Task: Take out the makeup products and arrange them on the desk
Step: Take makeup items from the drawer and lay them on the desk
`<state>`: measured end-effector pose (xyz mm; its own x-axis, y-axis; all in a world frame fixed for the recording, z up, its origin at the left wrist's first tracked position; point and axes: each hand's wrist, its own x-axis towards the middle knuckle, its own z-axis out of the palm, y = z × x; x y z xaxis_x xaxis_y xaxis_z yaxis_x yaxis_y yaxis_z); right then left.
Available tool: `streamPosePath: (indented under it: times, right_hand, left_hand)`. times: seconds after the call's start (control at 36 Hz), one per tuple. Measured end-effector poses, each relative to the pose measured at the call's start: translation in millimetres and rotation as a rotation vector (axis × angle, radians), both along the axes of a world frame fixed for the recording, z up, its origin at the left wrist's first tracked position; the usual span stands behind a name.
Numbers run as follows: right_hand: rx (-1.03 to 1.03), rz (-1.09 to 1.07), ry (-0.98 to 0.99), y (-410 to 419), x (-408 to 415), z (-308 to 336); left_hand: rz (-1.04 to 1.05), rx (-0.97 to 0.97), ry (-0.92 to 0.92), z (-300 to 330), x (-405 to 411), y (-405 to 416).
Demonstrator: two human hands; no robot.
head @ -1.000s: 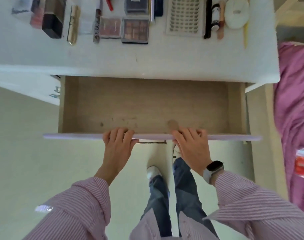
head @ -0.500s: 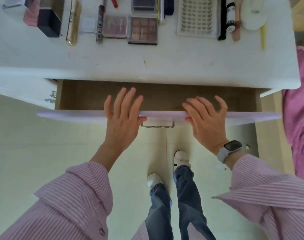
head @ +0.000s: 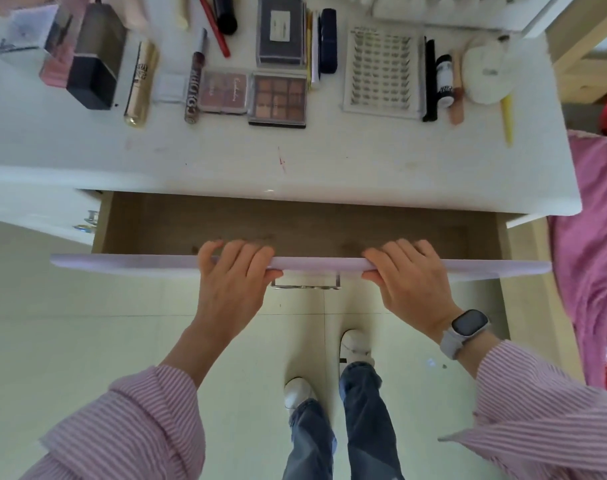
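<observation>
Makeup products lie in a row on the white desk [head: 329, 161]: a brown eyeshadow palette [head: 279, 98], a pink blush palette [head: 224, 91], a lash tray [head: 381, 71], a gold tube [head: 141, 83], a lip gloss [head: 195, 77] and a black box [head: 96, 57]. Under the desk, the drawer [head: 312, 230] stands partly open, and the part of its floor that shows holds nothing. My left hand [head: 231, 282] and my right hand [head: 409, 282] each grip the top edge of the lilac drawer front [head: 122, 265], fingers curled over it and thumbs beneath.
A metal handle [head: 305, 285] hangs on the drawer front between my hands. A pink bedspread [head: 593, 237] lies close on the right. A white puff [head: 487, 74] and a yellow pencil [head: 507, 117] sit near the desk's right edge. My feet stand on pale floor tiles below.
The drawer was wide open a second ago and has slid most of the way in. My fingers, stretched flat half a second ago, now curl over the front edge.
</observation>
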<state>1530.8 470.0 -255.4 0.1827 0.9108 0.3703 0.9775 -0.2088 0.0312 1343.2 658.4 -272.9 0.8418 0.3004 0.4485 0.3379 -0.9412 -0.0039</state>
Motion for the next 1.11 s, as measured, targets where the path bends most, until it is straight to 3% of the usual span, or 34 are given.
streamPosePath:
  times: [0.19, 0.39, 0.75, 0.83, 0.94, 1.11]
  right_hand:
    - [-0.012, -0.142, 0.042, 2, -14, -1]
    - [-0.040, -0.107, 0.046, 0, -10, -1]
    - [0.139, -0.174, 0.084, 18, -4, 1]
    - [0.143, -0.141, 0.033, 16, 6, 5]
    - [-0.021, -0.133, -0.087, 17, 24, 6]
    - [-0.061, -0.133, -0.122, 21, 32, 5]
  left_hand:
    - [0.002, -0.030, -0.006, 4, 1, 0]
    - [0.024, -0.072, 0.026, 5, 1, -5]
    - [0.020, -0.051, -0.061, 14, 15, 25]
    - [0.056, -0.035, 0.032, 16, 14, 25]
    - [0.082, -0.025, 0.209, 17, 19, 26]
    - [0.020, 0.039, 0.217, 18, 28, 35]
